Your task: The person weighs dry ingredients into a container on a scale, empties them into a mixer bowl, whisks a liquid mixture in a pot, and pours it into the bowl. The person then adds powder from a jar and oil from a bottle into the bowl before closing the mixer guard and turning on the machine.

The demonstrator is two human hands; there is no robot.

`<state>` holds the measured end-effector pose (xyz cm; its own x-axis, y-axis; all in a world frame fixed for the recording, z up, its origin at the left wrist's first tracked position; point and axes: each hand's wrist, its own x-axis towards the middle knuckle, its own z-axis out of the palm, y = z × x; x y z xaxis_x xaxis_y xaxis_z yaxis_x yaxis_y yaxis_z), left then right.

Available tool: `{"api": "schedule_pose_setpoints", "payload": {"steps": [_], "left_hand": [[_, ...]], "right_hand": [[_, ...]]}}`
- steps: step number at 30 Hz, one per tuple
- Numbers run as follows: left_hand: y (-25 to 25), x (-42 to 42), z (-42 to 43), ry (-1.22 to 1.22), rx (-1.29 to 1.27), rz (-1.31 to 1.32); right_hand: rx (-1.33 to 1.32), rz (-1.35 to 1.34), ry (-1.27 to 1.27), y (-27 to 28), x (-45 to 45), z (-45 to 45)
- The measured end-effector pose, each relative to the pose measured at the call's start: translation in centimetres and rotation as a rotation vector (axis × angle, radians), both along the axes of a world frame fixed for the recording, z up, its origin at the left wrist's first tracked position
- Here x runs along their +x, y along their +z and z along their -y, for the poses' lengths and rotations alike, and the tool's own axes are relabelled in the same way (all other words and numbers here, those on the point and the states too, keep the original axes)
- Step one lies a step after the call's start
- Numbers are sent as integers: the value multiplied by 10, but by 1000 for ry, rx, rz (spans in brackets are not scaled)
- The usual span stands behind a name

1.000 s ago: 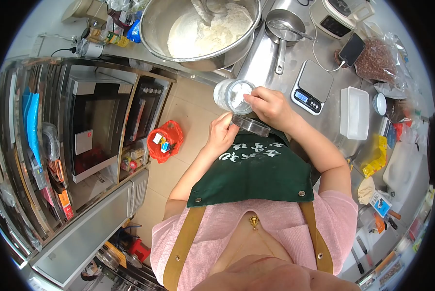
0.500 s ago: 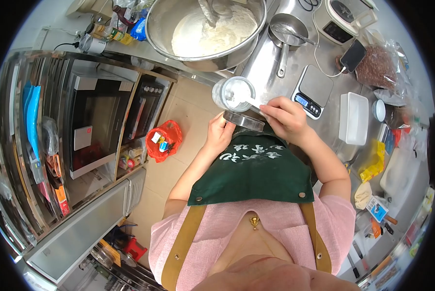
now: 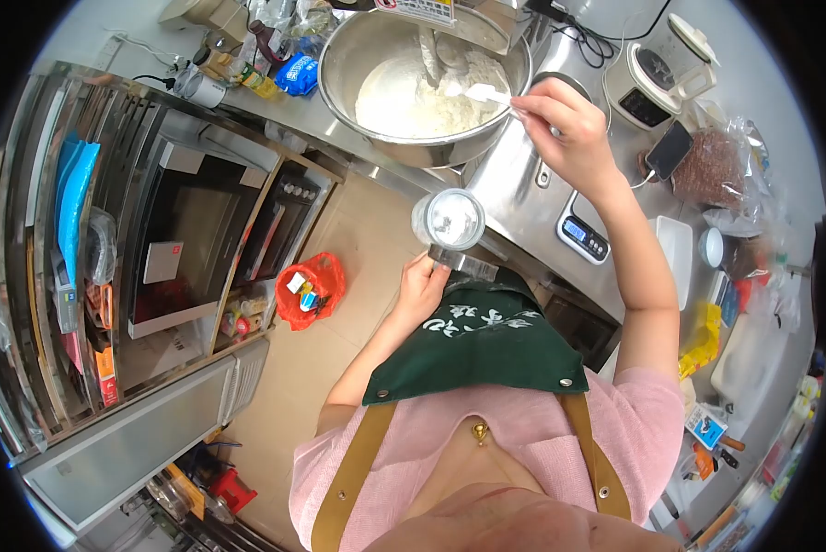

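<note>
In my right hand (image 3: pixel 565 124) is the handle of a small white spoon (image 3: pixel 489 93), pinched between thumb and fingers. The spoon is held over the rim of a large steel mixing bowl (image 3: pixel 339 69), with white powder at its tip. White flour (image 3: pixel 394 97) lies in the bowl around a metal mixer hook (image 3: pixel 431 55). My left hand (image 3: pixel 421 285) is closed on a glass jar (image 3: pixel 420 225) of white powder, near its tipped-back lid (image 3: pixel 463 264). The jar is open and in front of my green apron (image 3: pixel 477 345).
On the steel counter (image 3: pixel 514 189) are a digital scale (image 3: pixel 583 235), a white tray (image 3: pixel 672 248), a phone (image 3: pixel 670 150) and an electric kettle (image 3: pixel 643 87). A red bag-lined bin (image 3: pixel 311 290) stands on the floor, beside an oven (image 3: pixel 187 230).
My right hand has lifted the spoon out of the jar and moved it up and away to the bowl. The left hand still holds the jar. The camera view has shifted slightly.
</note>
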<state>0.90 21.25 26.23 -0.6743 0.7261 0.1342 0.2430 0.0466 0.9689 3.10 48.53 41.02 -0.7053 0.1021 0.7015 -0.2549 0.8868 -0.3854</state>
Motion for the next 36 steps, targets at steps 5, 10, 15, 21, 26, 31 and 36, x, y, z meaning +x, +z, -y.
{"api": "schedule_pose_setpoints", "payload": {"steps": [5, 10, 15, 21, 26, 31, 36], "left_hand": [[-8, -6, 6, 0, 24, 63], [0, -12, 5, -34, 12, 38], [12, -14, 0, -89, 6, -45], [21, -9, -7, -131, 15, -76], [19, -8, -8, -146, -8, -91], [15, -7, -11, -155, 15, -82], [10, -7, -12, -116, 65, -39]], "right_hand": [[-159, 55, 26, 19, 32, 22], [-352, 306, 218, -6, 49, 51], [-307, 362, 158, -47, 42, 76], [-204, 324, 54, -64, 42, 80], [-236, 277, 57, -70, 43, 79], [-247, 265, 67, -70, 47, 79], [-270, 261, 74, -52, 62, 78]]}}
